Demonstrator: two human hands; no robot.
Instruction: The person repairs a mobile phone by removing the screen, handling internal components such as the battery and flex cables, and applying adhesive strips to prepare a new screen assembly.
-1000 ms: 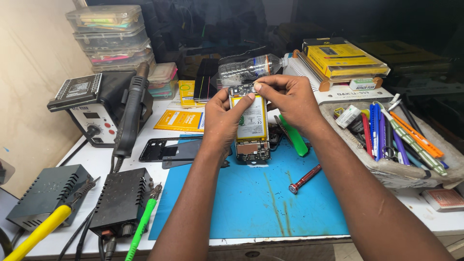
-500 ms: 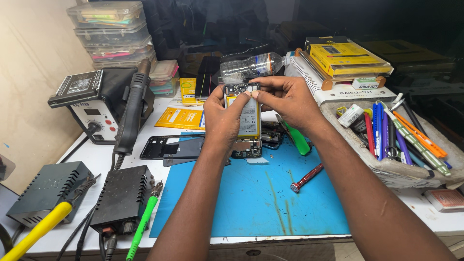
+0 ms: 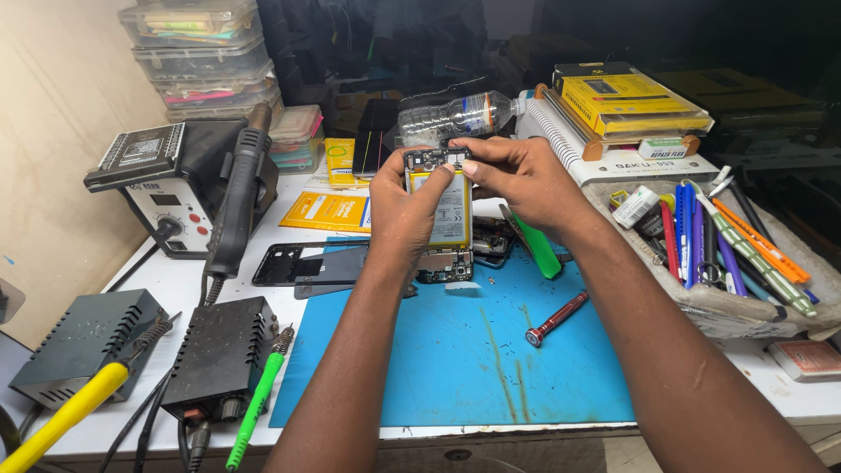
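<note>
Phone [image 3: 448,215] raised; lower end hidden.

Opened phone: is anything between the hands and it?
Nothing visible. The left hand grips the opened phone by its left edge, and the right hand pinches its top end directly, above the blue mat.

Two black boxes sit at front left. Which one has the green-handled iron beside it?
The right box, nearer the blue mat; the green iron lies along its right edge. The left box has the yellow-handled one.
</note>
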